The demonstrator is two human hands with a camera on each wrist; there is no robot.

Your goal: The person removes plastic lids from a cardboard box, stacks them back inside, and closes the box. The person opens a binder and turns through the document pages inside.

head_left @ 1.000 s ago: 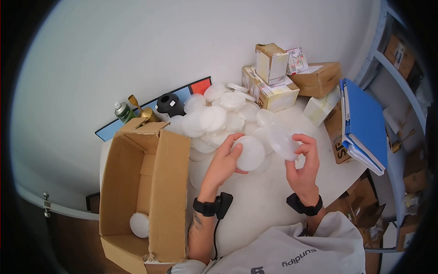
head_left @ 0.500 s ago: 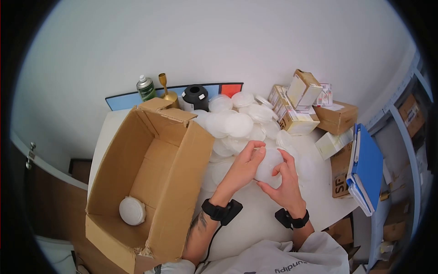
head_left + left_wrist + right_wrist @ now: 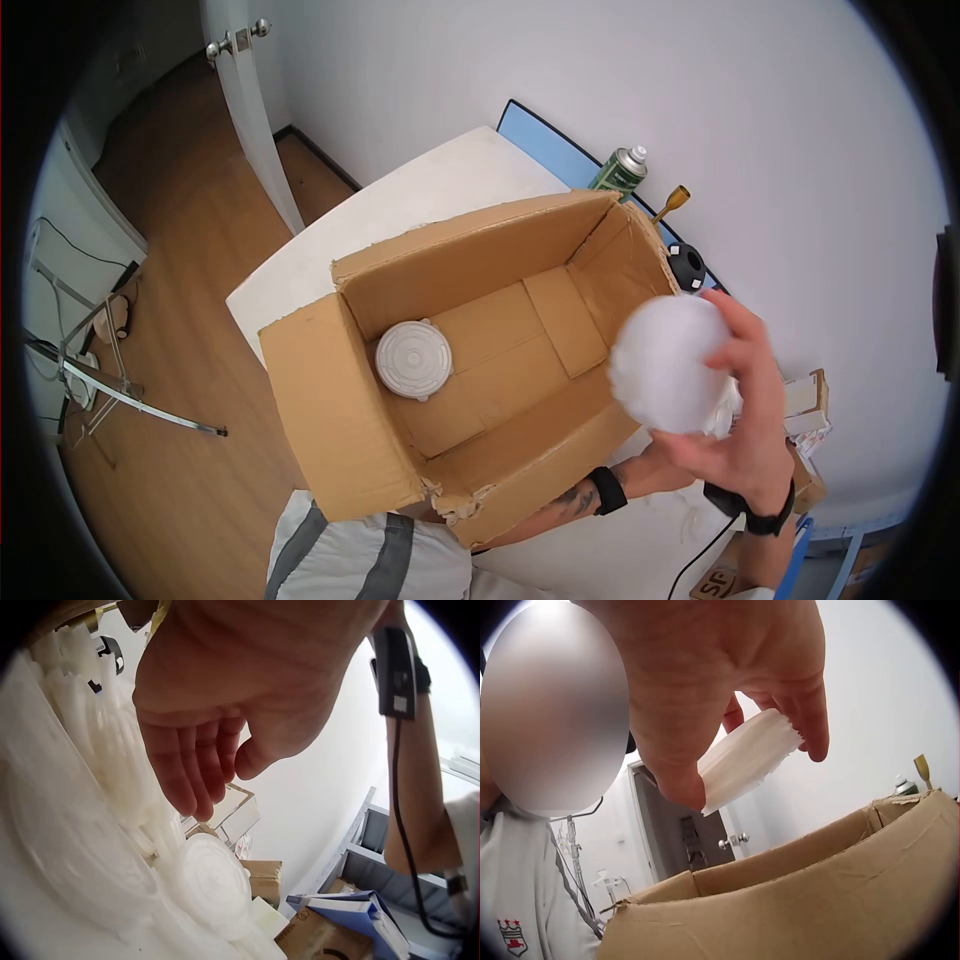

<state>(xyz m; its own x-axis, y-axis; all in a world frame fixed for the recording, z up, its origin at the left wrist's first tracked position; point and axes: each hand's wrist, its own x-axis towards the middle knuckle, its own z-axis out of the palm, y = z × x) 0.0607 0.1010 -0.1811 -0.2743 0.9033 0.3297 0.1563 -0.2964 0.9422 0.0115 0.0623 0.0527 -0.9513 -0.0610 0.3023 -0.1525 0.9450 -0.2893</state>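
Observation:
My right hand [image 3: 750, 425] grips a short stack of round translucent white plastic lids [image 3: 665, 365] between thumb and fingers, by the right wall of an open cardboard box [image 3: 500, 375]. In the right wrist view the lids [image 3: 750, 759] sit edge-on in the hand above the box rim [image 3: 780, 889]. Inside the box, a small stack of the same lids [image 3: 413, 358] lies flat at the left end. My left hand [image 3: 232, 682], mostly hidden in the head view, has loosely bent fingers and holds nothing. Beside it are heaped lids [image 3: 82, 802].
Behind the box stand a green spray can [image 3: 622, 172], a brass candlestick-like piece [image 3: 672, 202] and a black round object [image 3: 686, 266]. Small cartons [image 3: 805, 400] are at the right. A blue binder [image 3: 337, 911] shows in the left wrist view.
Both hands had been together on the lids over the table. The right hand has carried the stack left to the box; the left hand has let go. The head view has turned left.

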